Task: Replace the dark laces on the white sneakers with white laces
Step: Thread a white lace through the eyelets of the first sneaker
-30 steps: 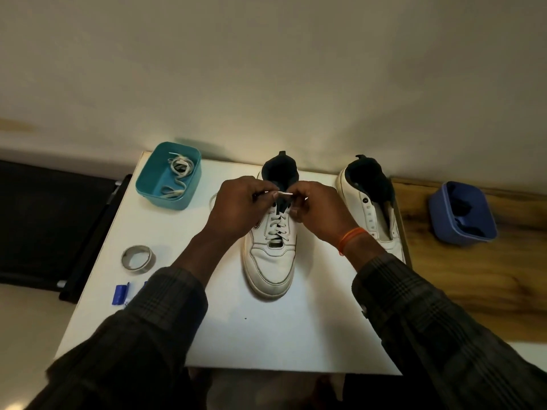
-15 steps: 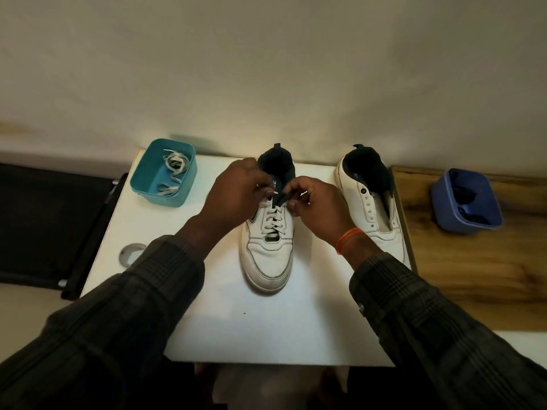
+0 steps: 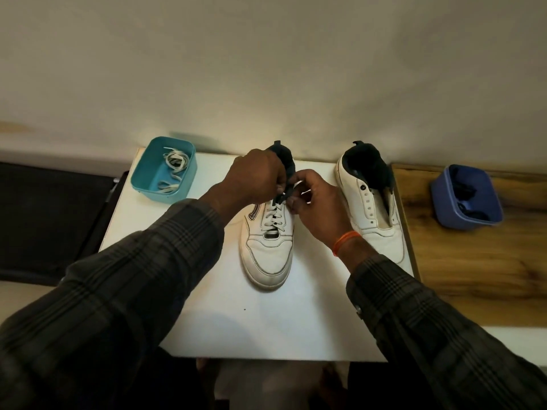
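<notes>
Lacing centre sneaker (image 3: 268, 247), white lace (image 3: 273, 220) near top eyelets | both hands (image 3: 256, 179) (image 3: 318, 207) pinching lace ends | right-edge sneaker (image 3: 373, 208) laceless, still pending

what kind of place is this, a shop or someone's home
Probably a home room set up as a small work spot, not a shop: a plain wall, a small white table pushed against it beside a wooden top, with two sneakers and laces sorted in tubs.
</notes>
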